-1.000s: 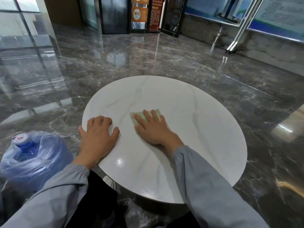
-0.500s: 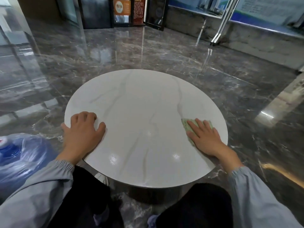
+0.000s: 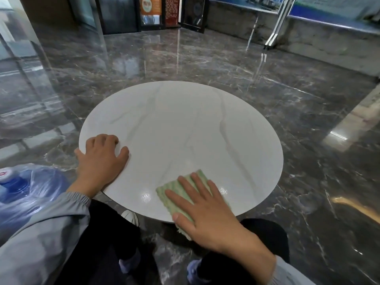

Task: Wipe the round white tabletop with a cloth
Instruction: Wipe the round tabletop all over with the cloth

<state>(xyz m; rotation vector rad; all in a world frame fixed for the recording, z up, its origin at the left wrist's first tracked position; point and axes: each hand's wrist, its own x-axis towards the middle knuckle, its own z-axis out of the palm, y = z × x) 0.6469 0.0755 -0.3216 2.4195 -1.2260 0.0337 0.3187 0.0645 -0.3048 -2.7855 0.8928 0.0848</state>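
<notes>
Round white bench (image 3: 185,124), grey veining, high gloss, with light glinting off its near part. It stood on a dark polished marble floor (image 3: 308,120). Its base was mostly hidden under the top.

Cloth (image 3: 164,193): green-and-white, wavy weave, folded flat. It lay at the near edge of the bench, right of centre, one corner hanging past the rim toward the person.

Right hand (image 3: 207,214): flat on the cloth, fingers straight and spread, thumb out to the left. It was pressing the cloth down, not pinching it.

Left hand (image 3: 102,159): resting on the near-left rim of the bench, fingers loosely bent, thumb splayed, gripping nothing. It looked like a bracing hand.

Blue water jug (image 3: 30,188) in clear plastic wrap sat on the floor, near left, apart from the bench.

Handling, as I judged it:
- The cloth seemed light, soft and limp, with no stiffness of its own. Pushed from one edge it would likely bunch or fold over.
- The best hold looked like the one in use: palm and spread fingers over the middle, the load even.
- The overhanging corner could drag off the rim if the stroke ran nearer.
- The bench top looked hard and slick, so the cloth should glide easily and could slip from under a light palm.
- A small top like this might rock under pressure at the rim, so bracing it seemed sensible.

The far half of the bench looked out of the right hand's easy reach.
</notes>
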